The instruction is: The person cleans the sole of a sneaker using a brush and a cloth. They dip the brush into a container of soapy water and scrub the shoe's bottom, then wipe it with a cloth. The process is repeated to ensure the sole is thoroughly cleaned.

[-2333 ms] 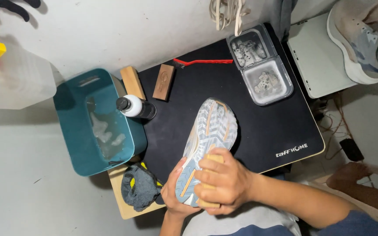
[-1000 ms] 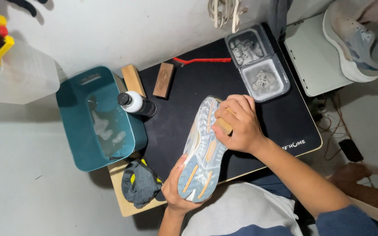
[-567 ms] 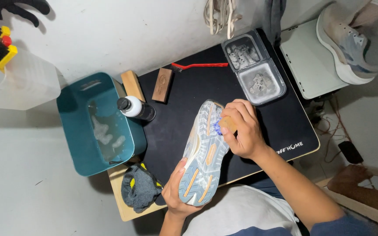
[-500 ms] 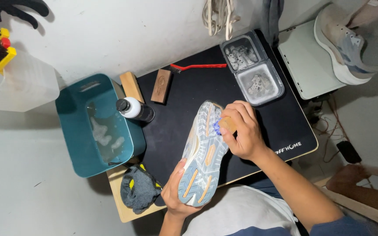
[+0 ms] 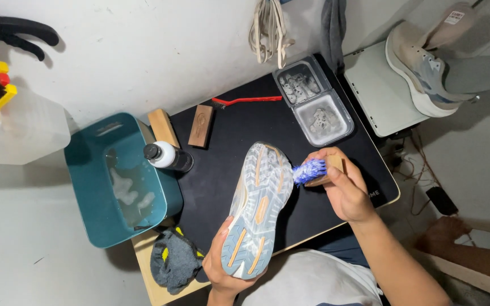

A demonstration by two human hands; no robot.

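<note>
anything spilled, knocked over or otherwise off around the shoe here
Nothing spilled. The shoe is held sole-up in the left hand, the right hand holding the blue-bristled brush at its edge. One oddity: the dark bottle lies on its side against the teal tub, no leak visible.

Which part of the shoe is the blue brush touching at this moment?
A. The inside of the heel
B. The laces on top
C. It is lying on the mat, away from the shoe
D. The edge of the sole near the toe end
D. The right hand holds the brush with its blue bristles against the side edge of the upturned sole of the shoe, towards the toe end, while the left hand supports the heel end.
</note>
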